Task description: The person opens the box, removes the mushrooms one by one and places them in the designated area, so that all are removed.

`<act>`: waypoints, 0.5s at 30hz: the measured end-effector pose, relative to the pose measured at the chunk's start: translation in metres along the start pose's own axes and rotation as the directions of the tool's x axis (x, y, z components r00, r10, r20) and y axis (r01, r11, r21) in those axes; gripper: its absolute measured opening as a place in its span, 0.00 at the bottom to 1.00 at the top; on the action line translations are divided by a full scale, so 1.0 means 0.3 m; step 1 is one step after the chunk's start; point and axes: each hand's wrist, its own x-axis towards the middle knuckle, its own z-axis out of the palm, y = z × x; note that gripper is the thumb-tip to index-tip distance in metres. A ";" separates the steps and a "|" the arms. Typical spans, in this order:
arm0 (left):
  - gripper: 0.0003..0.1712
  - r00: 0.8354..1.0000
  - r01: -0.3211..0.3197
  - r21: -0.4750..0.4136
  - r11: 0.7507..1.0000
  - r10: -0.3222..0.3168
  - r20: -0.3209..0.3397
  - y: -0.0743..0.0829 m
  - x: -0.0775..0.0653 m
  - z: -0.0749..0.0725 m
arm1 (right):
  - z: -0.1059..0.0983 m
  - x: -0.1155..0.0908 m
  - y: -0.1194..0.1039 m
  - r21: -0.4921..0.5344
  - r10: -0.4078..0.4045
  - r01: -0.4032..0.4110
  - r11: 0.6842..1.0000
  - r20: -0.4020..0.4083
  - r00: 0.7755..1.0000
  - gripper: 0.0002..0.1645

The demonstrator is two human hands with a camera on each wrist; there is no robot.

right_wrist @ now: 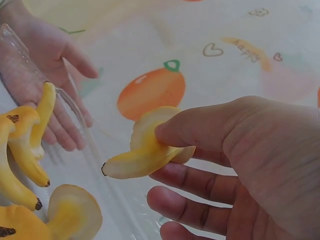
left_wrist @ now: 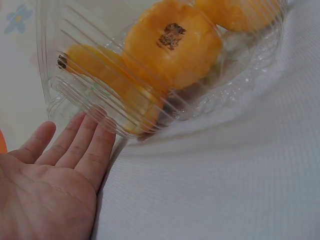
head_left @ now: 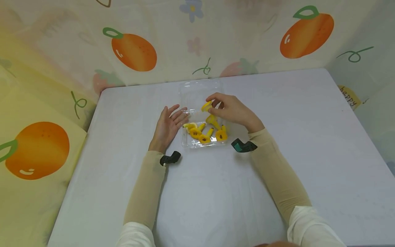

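Note:
My right hand (head_left: 232,109) pinches a yellow mushroom (right_wrist: 142,157) between thumb and fingers, above the clear plastic box (head_left: 202,145). Its pale cap and curved stem with a dark tip show in the right wrist view. Several more yellow mushrooms (head_left: 220,135) lie in the box, caps and stems pointing various ways. At the box's left side, my left hand (head_left: 166,128) is held palm up with straight fingers. In the left wrist view its fingertips (left_wrist: 102,122) are at the box wall; whether they touch it I cannot tell.
The box's hinged clear lid (head_left: 200,90) lies folded back toward the far edge of the white-covered table (head_left: 222,192). A patterned cloth (head_left: 172,44) with printed oranges hangs behind the table and along its left side.

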 end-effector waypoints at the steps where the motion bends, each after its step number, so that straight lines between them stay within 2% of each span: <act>1: 0.39 1.000 0.001 0.000 1.000 -0.001 0.000 0.000 0.000 0.000 | -0.004 -0.002 0.001 0.001 -0.003 0.003 1.000 -0.005 1.000 0.24; 15: 0.39 1.000 -0.002 0.017 1.000 0.002 -0.006 -0.004 0.000 0.002 | -0.046 -0.019 0.026 0.029 0.010 -0.008 1.000 -0.063 0.998 0.23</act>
